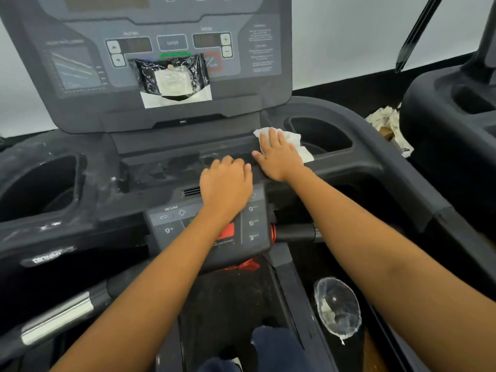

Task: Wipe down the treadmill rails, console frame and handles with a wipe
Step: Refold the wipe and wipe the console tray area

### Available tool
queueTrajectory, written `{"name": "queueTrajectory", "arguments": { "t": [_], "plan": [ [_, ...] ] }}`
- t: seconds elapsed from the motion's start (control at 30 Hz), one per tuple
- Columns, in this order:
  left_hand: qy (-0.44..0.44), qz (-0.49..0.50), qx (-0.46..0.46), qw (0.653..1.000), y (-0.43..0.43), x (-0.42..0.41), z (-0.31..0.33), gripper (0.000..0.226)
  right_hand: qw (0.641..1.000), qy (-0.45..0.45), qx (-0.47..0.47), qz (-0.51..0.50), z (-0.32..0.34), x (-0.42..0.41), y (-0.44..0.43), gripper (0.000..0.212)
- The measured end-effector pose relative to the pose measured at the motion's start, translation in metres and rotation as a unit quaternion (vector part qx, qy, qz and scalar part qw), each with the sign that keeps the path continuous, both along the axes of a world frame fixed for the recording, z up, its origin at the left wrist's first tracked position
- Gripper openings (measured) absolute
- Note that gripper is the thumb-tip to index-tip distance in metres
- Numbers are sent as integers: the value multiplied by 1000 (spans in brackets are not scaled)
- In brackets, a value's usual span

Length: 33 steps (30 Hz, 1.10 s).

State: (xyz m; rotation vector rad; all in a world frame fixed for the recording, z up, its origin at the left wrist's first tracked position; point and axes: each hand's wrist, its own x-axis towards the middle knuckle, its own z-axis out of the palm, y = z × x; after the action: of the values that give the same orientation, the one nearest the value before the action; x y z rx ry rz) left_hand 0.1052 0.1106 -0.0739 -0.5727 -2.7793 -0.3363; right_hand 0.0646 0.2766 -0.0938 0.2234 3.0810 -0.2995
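Observation:
I stand on a dark grey treadmill facing its console frame [268, 76]. My right hand [279, 154] lies flat with straight fingers on a white wipe [295, 140], pressing it onto the console's tray ledge beside the right cup holder [322, 135]. My left hand [226, 183] rests on the front edge of the tray above the lower control panel [166, 224], its fingers curled over that edge. A silver and black handle [59, 318] sticks out at lower left. The left side of the tray [107, 183] shows whitish dust smears.
A black wipes packet [171, 76] leans against the console screen. A deep left cup holder [45, 183] is dusty. Crumpled used wipes [389, 122] lie between this machine and a neighbouring treadmill [456, 116]. A clear plastic lid [336, 307] sits on the right side rail.

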Motion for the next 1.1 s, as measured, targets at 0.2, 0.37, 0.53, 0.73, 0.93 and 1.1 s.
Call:
{"name": "queueTrajectory", "arguments": {
  "t": [0.2,0.37,0.53,0.73,0.93,1.1],
  "plan": [
    [54,20,11,998,0,4,-10,40,998,58,-22,28,-9,83,-11,65],
    [3,78,10,997,12,1,-3,32,994,55,-93,22,-10,35,11,66],
    [-42,71,25,996,31,-4,2,33,990,40,-133,-4,-7,-26,33,57],
    [-39,84,21,995,36,-5,-1,30,990,46,-135,-1,-4,-69,36,57],
    [-35,100,26,994,37,-2,1,29,997,29,-71,17,-7,-50,29,70],
    [-41,95,35,994,36,1,5,31,994,14,-1,105,-6,33,6,63]
  ]
}}
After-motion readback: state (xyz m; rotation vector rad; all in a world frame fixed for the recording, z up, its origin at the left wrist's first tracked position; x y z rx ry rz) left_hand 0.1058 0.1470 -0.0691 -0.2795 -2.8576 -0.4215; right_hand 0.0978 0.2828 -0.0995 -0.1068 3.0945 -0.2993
